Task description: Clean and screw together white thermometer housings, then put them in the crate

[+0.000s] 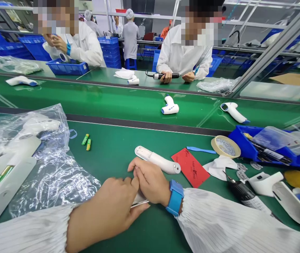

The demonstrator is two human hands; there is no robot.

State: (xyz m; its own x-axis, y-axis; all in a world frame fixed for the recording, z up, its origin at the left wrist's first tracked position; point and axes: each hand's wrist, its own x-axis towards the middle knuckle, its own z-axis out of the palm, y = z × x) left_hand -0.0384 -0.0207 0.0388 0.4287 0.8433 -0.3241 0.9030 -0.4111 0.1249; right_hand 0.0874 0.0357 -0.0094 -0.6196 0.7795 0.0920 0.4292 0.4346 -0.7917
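Note:
My left hand (110, 203) is closed round a small pale, flat-edged part, mostly hidden under the fingers. Touching it from the right, my right hand (151, 181) has bent fingers pressed at the same part; a blue band (175, 197) circles that wrist. Just beyond my hands, a white curved handle piece (159, 161) lies on the green table (113, 140). To its right are a red card (190, 168) and a blue stick-like tool (201, 150). Two green-and-yellow batteries (87, 141) lie farther left.
A clear plastic bag (52, 175) with white parts covers the left side. At right are a tape roll (225, 146), a black screwdriver (244, 193), white shells and a blue bin (299, 160). White thermometers, one here (170, 107), lie on the green belt (113, 102). Two people sit beyond.

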